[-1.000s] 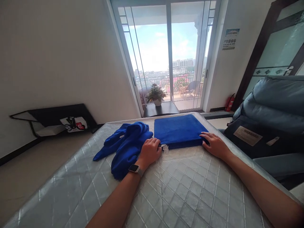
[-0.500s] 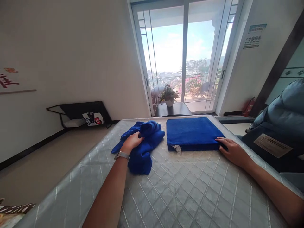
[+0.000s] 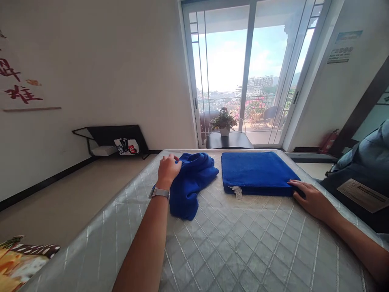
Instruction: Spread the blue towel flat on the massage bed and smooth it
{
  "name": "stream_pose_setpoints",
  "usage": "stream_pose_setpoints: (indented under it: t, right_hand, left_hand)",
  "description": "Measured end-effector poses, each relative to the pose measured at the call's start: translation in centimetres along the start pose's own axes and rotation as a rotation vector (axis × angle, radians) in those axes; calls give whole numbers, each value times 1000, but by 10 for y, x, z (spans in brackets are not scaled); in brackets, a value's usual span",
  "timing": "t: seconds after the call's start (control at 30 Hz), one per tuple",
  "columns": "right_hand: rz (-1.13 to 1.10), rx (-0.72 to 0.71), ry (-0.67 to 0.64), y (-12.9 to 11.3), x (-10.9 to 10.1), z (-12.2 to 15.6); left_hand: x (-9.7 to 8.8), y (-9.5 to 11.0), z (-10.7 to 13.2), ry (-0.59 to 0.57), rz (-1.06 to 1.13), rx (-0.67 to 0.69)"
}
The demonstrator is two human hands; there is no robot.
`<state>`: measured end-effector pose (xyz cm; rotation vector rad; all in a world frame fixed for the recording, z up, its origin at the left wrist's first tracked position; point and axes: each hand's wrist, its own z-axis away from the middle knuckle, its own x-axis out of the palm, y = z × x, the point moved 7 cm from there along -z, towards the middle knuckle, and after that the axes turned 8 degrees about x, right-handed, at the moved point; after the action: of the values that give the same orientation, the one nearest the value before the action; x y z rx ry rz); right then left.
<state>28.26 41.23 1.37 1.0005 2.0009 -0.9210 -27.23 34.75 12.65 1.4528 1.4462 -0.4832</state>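
Note:
A crumpled blue plush cloth (image 3: 194,178) lies in loose folds on the quilted silver-grey mattress (image 3: 237,239). At the cloth's far left edge, my left hand (image 3: 169,168) is closed with curled fingers on the fabric; its fingertips are partly hidden. To the right lies a flat, squared blue plush piece (image 3: 258,168) with white labels (image 3: 237,191) on its near edge. I cannot tell whether it is a folded blanket or a cushion. My right hand (image 3: 310,196) rests at its near right corner, fingers extended over the edge and thumb apart.
Beyond the mattress, a potted plant (image 3: 224,121) stands on a dark chair (image 3: 229,141) before the sliding glass door (image 3: 225,61). A dark padded seat (image 3: 361,174) is close on the right. Left, a black folded frame (image 3: 115,136) with a bag (image 3: 127,147) leans by the wall.
My left hand has moved from the middle of the crumpled cloth to its far left edge, and the cloth's left part is bunched in. My right hand keeps its place at the corner.

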Motion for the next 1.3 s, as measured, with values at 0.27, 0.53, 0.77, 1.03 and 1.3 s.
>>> stream_pose_setpoints:
  t: [0.27, 0.53, 0.77, 1.03, 1.3]
  right_hand:
    - [5, 3, 15, -1, -2, 1]
    - [-9, 8, 4, 1, 2, 1]
    - [-11, 13, 20, 0, 0, 1]
    - [-29, 15, 7, -2, -2, 0]
    - [-19, 26, -3, -4, -2, 0]
  left_hand:
    - [53, 70, 61, -956, -56, 167]
    - [60, 25, 27, -662, -260, 146]
    - [41, 26, 10, -435, -66, 253]
    - [29, 16, -2, -159, 54, 170]
    - [15, 24, 7, -241, -32, 147]
